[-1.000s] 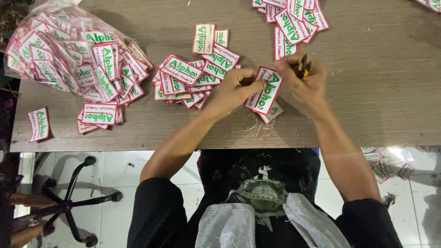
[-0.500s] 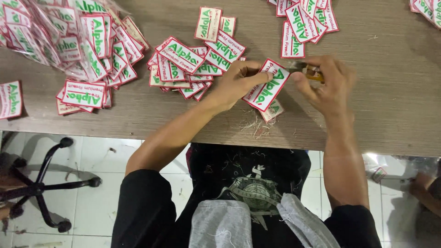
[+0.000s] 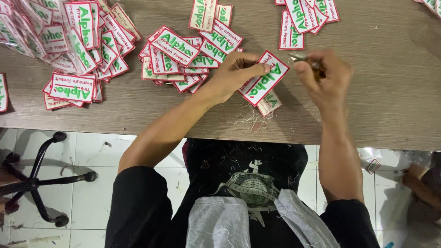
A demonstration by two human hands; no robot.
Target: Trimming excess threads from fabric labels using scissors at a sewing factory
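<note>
My left hand [image 3: 234, 73] pinches a white embroidered patch [image 3: 266, 79] with a red border and green lettering, held just above the wooden table [image 3: 390, 105]. My right hand [image 3: 324, 76] is closed on a small metal thread snipper [image 3: 301, 58], whose tip sits at the patch's upper right corner. Another patch [image 3: 271, 103] lies under the held one. Loose thread clippings [image 3: 250, 120] lie near the table's front edge.
Heaps of the same patches lie at the left [image 3: 78, 50], in the middle [image 3: 183, 55] and at the top right [image 3: 305, 18]. A clear plastic bag [image 3: 18, 32] covers some at the far left. Below the table edge are a tiled floor and a black chair base [image 3: 36, 183].
The view has shifted left and closer. My right hand has drawn slightly away to the right of the patch, and the snipper's tip now shows at the patch's corner.
</note>
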